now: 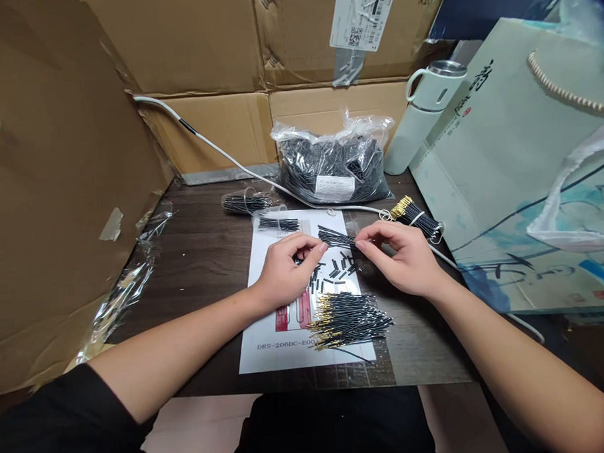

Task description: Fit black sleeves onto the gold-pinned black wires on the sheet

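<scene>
My left hand [291, 267] is closed in a pinch, thumb against forefinger, above the white printed sheet [252, 359]. Facing it, my right hand [403, 259] pinches too. A thin black wire appears to span the short gap between both fingertips; its ends are hidden by the fingers. Just behind the fingertips lies a loose bunch of black wires [332, 234]. Short pieces of black tubing [338, 268] are scattered on the sheet below my hands. Nearer me rests a wide pile of black wires with gold-coloured terminals [351, 320], the gold ends pointing left.
Behind stand a clear bag of black parts [329, 162] and a pale green flask [418, 124]. A tied wire bundle [416, 216] lies right, small bagged wires [245, 202] left. A white cable [234, 161] crosses the desk. Cardboard [54, 164] and a paper bag [505, 177] flank it.
</scene>
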`<act>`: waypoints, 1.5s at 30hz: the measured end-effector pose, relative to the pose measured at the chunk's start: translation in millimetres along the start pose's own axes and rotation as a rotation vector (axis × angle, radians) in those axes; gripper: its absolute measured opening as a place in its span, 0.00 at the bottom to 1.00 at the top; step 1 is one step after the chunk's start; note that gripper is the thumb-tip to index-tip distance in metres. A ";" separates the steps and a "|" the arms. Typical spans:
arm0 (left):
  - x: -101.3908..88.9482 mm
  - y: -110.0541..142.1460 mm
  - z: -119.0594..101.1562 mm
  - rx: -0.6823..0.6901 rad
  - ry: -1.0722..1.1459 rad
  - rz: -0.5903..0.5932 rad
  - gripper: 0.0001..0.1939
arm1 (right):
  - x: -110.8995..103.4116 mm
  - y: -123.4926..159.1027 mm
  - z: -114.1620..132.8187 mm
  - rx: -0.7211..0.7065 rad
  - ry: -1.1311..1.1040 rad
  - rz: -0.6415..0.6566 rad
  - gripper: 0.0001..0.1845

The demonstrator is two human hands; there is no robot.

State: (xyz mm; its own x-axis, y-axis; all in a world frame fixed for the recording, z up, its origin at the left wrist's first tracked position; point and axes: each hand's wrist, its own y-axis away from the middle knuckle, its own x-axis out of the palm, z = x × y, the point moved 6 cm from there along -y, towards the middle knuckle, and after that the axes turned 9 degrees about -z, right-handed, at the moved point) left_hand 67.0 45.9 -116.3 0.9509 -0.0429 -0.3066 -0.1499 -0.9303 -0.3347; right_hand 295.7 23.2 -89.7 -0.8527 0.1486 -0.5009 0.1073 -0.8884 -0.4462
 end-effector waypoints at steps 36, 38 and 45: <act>6.9 7.2 -3.3 0.233 -0.346 0.178 0.04 | -3.3 -3.7 2.5 0.003 -0.001 0.025 0.07; 7.0 6.0 -4.2 0.225 -0.321 0.182 0.04 | -3.6 -3.8 2.3 -0.002 -0.002 0.029 0.07; 4.4 4.3 -5.0 0.200 -0.228 0.147 0.04 | -3.6 -3.1 1.3 -0.016 0.006 0.034 0.06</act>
State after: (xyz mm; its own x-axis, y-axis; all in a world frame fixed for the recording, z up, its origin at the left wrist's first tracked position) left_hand 71.9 39.9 -114.7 0.8335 -0.0679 -0.5484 -0.3527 -0.8293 -0.4334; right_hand 297.7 24.8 -85.5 -0.8455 0.1210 -0.5201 0.1442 -0.8861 -0.4406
